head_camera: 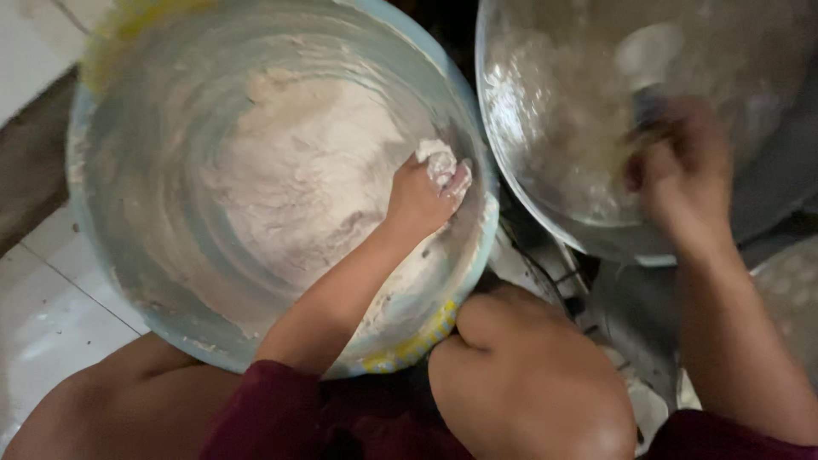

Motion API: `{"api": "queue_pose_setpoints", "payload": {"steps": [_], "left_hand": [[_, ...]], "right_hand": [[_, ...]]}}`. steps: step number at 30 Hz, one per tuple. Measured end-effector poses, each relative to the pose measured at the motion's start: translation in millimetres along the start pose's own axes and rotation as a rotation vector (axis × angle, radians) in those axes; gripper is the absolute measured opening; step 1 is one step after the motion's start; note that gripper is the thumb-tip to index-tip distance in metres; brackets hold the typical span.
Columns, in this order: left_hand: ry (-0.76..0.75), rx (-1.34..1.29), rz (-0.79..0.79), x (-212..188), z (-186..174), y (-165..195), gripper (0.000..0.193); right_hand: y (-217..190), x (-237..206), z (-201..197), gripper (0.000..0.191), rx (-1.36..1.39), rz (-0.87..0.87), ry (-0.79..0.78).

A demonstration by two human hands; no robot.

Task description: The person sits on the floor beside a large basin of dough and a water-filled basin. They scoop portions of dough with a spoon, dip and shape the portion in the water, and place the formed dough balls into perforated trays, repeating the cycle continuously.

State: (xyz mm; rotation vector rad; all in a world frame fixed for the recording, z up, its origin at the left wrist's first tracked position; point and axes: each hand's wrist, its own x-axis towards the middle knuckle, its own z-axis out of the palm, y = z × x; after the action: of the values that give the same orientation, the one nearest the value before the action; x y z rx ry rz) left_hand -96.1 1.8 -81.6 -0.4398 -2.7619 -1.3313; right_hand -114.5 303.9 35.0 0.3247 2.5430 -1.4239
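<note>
Dough [298, 170] was spread inside the blue basin [94, 221], a clump gripped in the left hand [426, 192]; the blurred right hand [682, 175], beyond the basin's right rim, was closed around an indistinct tool [648, 64].

Dim light here, a soft greyish cast over everything, with the brightest patch on the white floor tiles [38, 332] at the lower left. Glare glints off the wet inner wall of the metal bowl [528, 111] at the upper right. The right hand [682, 170] smears into motion blur, its edges gone. The left hand [426, 192] reads sharper against the pale dough [298, 170]. Deep shadow fills the gap between the bowls, and the picture looks grainy throughout.
</note>
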Motion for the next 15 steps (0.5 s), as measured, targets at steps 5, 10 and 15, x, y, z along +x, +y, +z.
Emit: {"api": "queue_pose_setpoints", "payload": {"steps": [5, 10, 15], "left_hand": [[0.123, -0.268, -0.080, -17.3, 7.8, 31.0, 0.020], [0.059, -0.276, -0.150, -15.7, 1.1, 41.8, 0.024], [-0.146, -0.006, -0.418, -15.5, 2.1, 49.0, 0.033]], "right_hand": [[-44.0, -70.7, 41.4, 0.038, 0.076, 0.281, -0.358], [-64.7, -87.5, 58.0, 0.044, -0.198, 0.135, -0.415], [-53.7, -78.5, 59.4, 0.040, 0.078, 0.285, -0.520]]}}
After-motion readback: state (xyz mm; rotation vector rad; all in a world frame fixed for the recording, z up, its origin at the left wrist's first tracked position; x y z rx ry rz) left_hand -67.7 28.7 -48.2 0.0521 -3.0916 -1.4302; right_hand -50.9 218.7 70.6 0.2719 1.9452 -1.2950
